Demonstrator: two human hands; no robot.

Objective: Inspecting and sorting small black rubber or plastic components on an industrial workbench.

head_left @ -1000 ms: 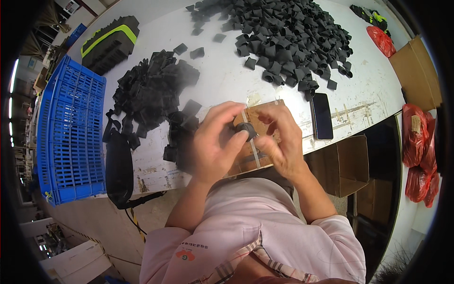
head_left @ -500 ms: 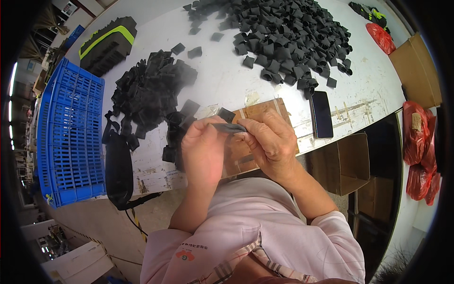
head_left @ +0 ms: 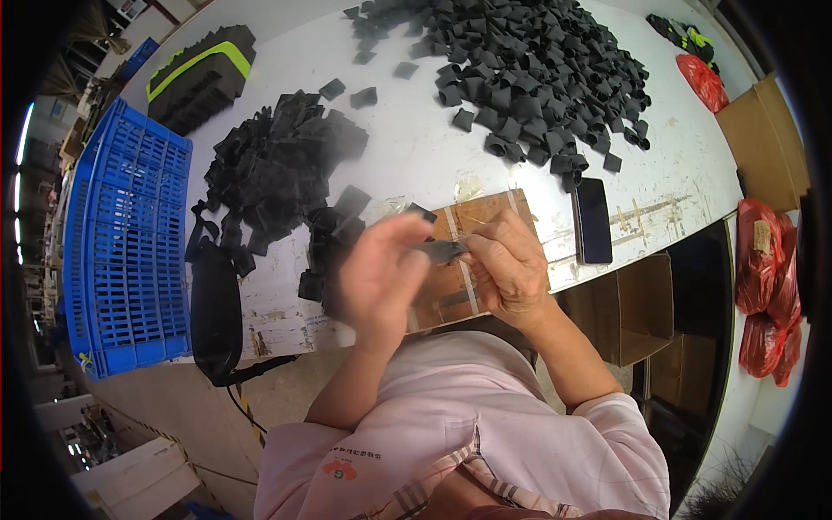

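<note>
My right hand [head_left: 510, 267] is closed, its thumb and fingertips pinching a small flat piece of black fabric [head_left: 444, 251]. My left hand [head_left: 381, 273] is smeared by motion at the other end of the piece. Its thumb and fingers look apart, and no grip on the fabric shows. Both hands are above a brown wooden board [head_left: 485, 208] at the table's near edge. Beside my left hand lies a heap of flat black fabric pieces [head_left: 273, 165], trailing down toward my wrist. Farther off spreads a large pile of black pieces shaped into short open tubes [head_left: 537, 78].
A blue plastic crate [head_left: 130, 251] stands at the left, next to a black pouch-like item [head_left: 217, 303]. A dark stack with a yellow-green band [head_left: 204, 78] lies behind. On the right are a phone [head_left: 593, 221], cardboard boxes [head_left: 646, 308] and red plastic bags [head_left: 758, 260].
My left hand has loosened from the black piece, its thumb and fingers parting in a blur. My right hand keeps its pinch and has dropped slightly with the piece.
</note>
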